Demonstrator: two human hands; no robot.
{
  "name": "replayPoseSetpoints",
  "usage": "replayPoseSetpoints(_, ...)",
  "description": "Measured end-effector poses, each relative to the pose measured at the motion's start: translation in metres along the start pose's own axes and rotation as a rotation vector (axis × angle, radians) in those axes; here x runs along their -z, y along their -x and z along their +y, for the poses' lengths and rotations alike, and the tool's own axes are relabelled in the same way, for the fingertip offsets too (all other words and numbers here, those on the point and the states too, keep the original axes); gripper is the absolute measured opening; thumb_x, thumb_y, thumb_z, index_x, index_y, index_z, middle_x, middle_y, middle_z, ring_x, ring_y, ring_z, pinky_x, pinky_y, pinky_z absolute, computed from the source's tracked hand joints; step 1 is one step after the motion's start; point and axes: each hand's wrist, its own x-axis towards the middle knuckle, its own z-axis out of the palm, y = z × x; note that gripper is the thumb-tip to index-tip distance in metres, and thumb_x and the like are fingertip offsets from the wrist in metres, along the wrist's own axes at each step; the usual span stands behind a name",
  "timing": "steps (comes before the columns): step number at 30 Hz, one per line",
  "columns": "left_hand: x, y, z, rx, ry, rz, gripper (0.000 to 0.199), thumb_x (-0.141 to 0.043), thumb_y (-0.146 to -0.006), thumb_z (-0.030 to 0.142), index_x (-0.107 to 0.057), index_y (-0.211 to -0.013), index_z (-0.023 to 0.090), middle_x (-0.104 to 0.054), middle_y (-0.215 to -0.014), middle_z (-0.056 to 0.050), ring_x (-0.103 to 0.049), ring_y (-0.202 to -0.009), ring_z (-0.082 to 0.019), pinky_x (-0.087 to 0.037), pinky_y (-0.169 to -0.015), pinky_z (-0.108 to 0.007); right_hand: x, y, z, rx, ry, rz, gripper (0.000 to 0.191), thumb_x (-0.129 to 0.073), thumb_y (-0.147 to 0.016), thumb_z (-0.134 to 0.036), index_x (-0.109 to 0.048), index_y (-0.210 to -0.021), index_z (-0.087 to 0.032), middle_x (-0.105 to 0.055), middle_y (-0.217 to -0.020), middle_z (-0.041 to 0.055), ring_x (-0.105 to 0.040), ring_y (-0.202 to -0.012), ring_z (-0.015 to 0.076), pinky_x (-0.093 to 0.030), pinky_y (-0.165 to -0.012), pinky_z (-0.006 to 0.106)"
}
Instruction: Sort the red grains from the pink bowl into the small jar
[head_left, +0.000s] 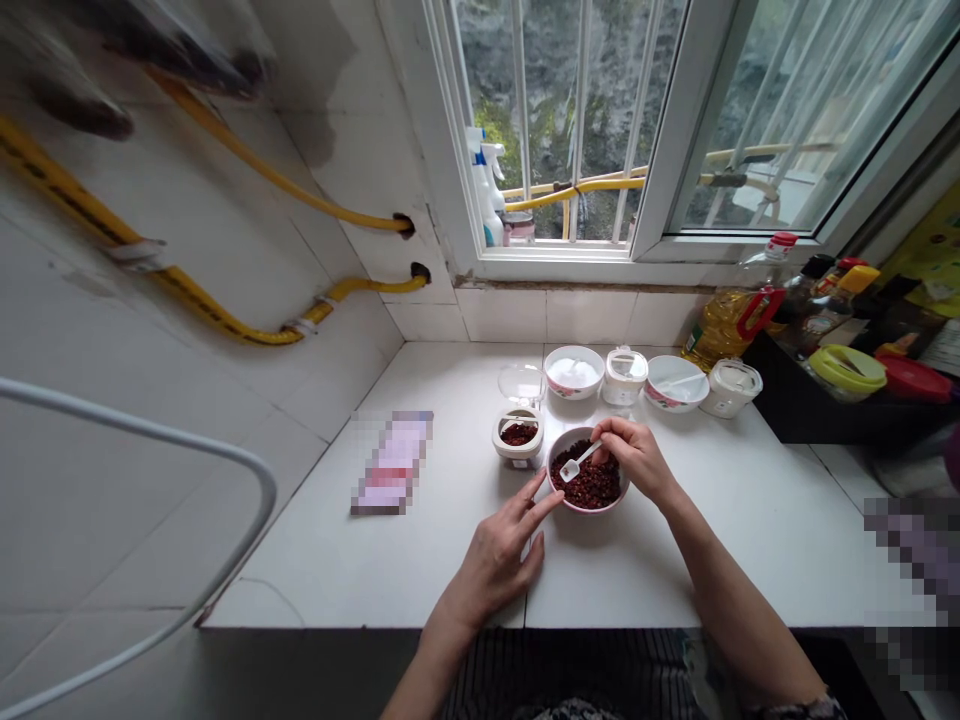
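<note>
A bowl [556, 489] full of small dark red-brown dried pieces, which look like peppercorns, stands on the white counter. In my right hand [634, 455] is a small white spoon [571, 469], held by its handle over the pieces, its scoop low at the bowl's left side. My left hand [504, 548] rests at the bowl's left rim with fingers stretched out and touching it. Just behind that hand stands a white seasoning jar [517, 452], its clear lid [520, 382] raised, with the same dark pieces inside.
Behind the bowl are a bowl of white powder [574, 374], a lidded jar [625, 376], another bowl [676, 386] with a white spoon, and a second jar [731, 388]. An oil bottle [731, 315] and several condiment bottles stand right. A blurred pinkish packet [394, 462] lies left.
</note>
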Motion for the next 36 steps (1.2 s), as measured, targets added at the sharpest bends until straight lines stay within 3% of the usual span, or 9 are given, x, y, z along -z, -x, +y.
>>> replayPoseSetpoints(6, 0.0, 0.0, 0.0, -0.002, -0.002, -0.003, 0.066, -0.045, -0.088, 0.005, -0.039, -0.15, 0.026, -0.039, -0.158, -0.012, -0.055, -0.133, -0.024, -0.054, -0.102, -0.036, 0.001, -0.004, 0.001, -0.018, -0.086, 0.026, 0.015, -0.054, -0.074, -0.033, -0.062, -0.075, -0.02, -0.068, -0.055, -0.0009, -0.063, -0.055, 0.0162, -0.05, -0.062, 0.029)
replayPoseSetpoints(11, 0.0, 0.0, -0.001, -0.007, -0.003, 0.005, 0.065, -0.044, -0.088, 0.005, -0.039, -0.15, 0.025, -0.039, -0.157, -0.012, -0.052, -0.136, -0.024, -0.053, -0.104, -0.037, -0.01, -0.004, -0.004, 0.094, -0.066, 0.118, 0.018, -0.053, -0.085, -0.037, -0.062, -0.086, -0.021, -0.072, -0.068, 0.0021, -0.07, -0.067, 0.0199, -0.054, -0.068, 0.032)
replayPoseSetpoints(16, -0.001, 0.001, -0.002, -0.001, -0.004, 0.001, 0.065, -0.045, -0.088, 0.006, -0.04, -0.15, 0.026, -0.039, -0.157, -0.012, -0.053, -0.134, -0.024, -0.054, -0.102, -0.037, -0.033, -0.001, -0.012, 0.459, 0.261, 0.209, 0.016, -0.045, -0.096, -0.023, -0.061, -0.098, -0.022, -0.076, -0.087, 0.0052, -0.071, -0.082, 0.0214, -0.051, -0.087, 0.039)
replayPoseSetpoints(19, -0.001, 0.001, -0.002, -0.001, 0.001, 0.006, 0.065, -0.045, -0.088, 0.005, -0.041, -0.149, 0.026, -0.04, -0.156, -0.012, -0.055, -0.132, -0.024, -0.054, -0.102, -0.036, -0.042, -0.002, -0.012, 0.727, 0.521, 0.161, 0.022, -0.043, -0.095, -0.011, -0.061, -0.101, -0.022, -0.076, -0.087, 0.0048, -0.069, -0.079, 0.0204, -0.045, -0.097, 0.044)
replayPoseSetpoints(21, -0.001, 0.001, -0.002, -0.002, -0.002, 0.006, 0.064, -0.045, -0.088, 0.005, -0.042, -0.148, 0.025, -0.04, -0.156, -0.013, -0.056, -0.132, -0.024, -0.054, -0.102, -0.036, -0.043, -0.002, -0.011, 0.813, 0.606, 0.122, 0.025, -0.042, -0.093, -0.007, -0.061, -0.102, -0.021, -0.075, -0.085, 0.0041, -0.068, -0.075, 0.0196, -0.043, -0.099, 0.044)
replayPoseSetpoints(24, -0.001, 0.001, -0.003, -0.009, -0.012, 0.008, 0.063, -0.045, -0.088, 0.005, -0.042, -0.148, 0.025, -0.04, -0.156, -0.013, -0.055, -0.132, -0.024, -0.054, -0.103, -0.036, -0.034, -0.001, -0.013, 0.781, 0.558, 0.184, 0.023, -0.043, -0.095, -0.009, -0.062, -0.102, -0.022, -0.076, -0.087, 0.0038, -0.069, -0.077, 0.0196, -0.044, -0.098, 0.043)
replayPoseSetpoints(27, -0.001, 0.001, -0.003, -0.014, -0.015, 0.007, 0.062, -0.045, -0.088, 0.006, -0.043, -0.147, 0.024, -0.04, -0.156, -0.013, -0.054, -0.134, -0.024, -0.053, -0.104, -0.036, -0.019, 0.003, -0.012, 0.629, 0.449, 0.26, 0.019, -0.047, -0.096, -0.016, -0.064, -0.098, -0.023, -0.077, -0.082, 0.0033, -0.069, -0.082, 0.0219, -0.049, -0.09, 0.04)
replayPoseSetpoints(31, 0.001, 0.001, -0.002, -0.013, -0.025, 0.004, 0.062, -0.045, -0.089, 0.006, -0.041, -0.148, 0.025, -0.041, -0.156, -0.013, -0.054, -0.133, -0.023, -0.053, -0.103, -0.035, -0.002, 0.007, -0.005, 0.476, 0.449, 0.201, 0.017, -0.05, -0.09, -0.016, -0.065, -0.088, -0.024, -0.073, -0.071, 0.0012, -0.068, -0.08, 0.0224, -0.05, -0.086, 0.039)
replayPoseSetpoints(36, 0.004, 0.002, -0.002, -0.014, -0.043, -0.025, 0.063, -0.045, -0.09, 0.007, -0.039, -0.15, 0.024, -0.042, -0.155, -0.013, -0.053, -0.135, -0.024, -0.052, -0.105, -0.037, -0.002, 0.006, 0.003, 0.443, 0.511, 0.133, 0.02, -0.048, -0.088, -0.014, -0.064, -0.082, -0.024, -0.073, -0.069, 0.0013, -0.066, -0.079, 0.0225, -0.048, -0.087, 0.039)
